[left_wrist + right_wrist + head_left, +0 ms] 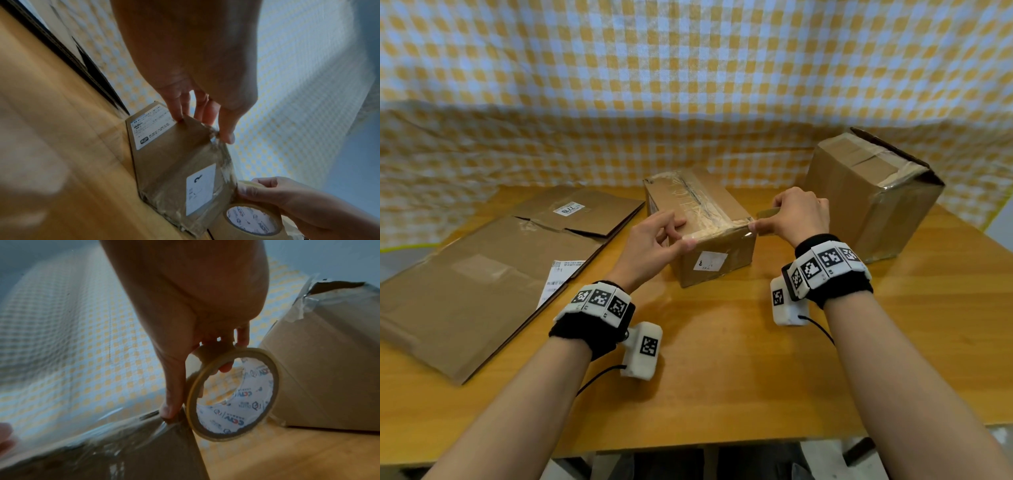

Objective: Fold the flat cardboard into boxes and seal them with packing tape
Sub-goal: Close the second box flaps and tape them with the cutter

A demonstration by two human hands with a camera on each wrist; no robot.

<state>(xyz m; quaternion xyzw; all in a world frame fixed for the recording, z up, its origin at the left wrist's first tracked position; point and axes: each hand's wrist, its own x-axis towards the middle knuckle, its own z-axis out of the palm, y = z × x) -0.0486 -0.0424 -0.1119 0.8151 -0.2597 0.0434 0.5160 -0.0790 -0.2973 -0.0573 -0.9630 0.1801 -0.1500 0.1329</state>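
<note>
The right hand (799, 214) holds the roll of packing tape (234, 394): its fingers are curled through the core of the roll and the thumb tip (170, 408) presses down at the near right corner of the small box (709, 222). The roll stands on its edge just beside the right side of this box, and a clear strip of tape (717, 233) runs from it along the near top edge. The left hand (654, 245) is at the near left corner of the same box, where the thumb and the forefinger pinch the top edge with the end of the tape; the other fingers (671, 222) lie loosely on the lid.

The small box stands closed in the middle of the wooden table (722, 359), with old shiny tape across its lid and a white label (710, 261) on its near side. To the right and a bit farther stands a bigger box (869, 192), tilted, also taped, with one torn corner. On the left side of the table lie two flat cardboard pieces (482, 274), one partly over the other, each with a white shipping label. A yellow and white checked cloth (688, 85) hangs behind the table.
</note>
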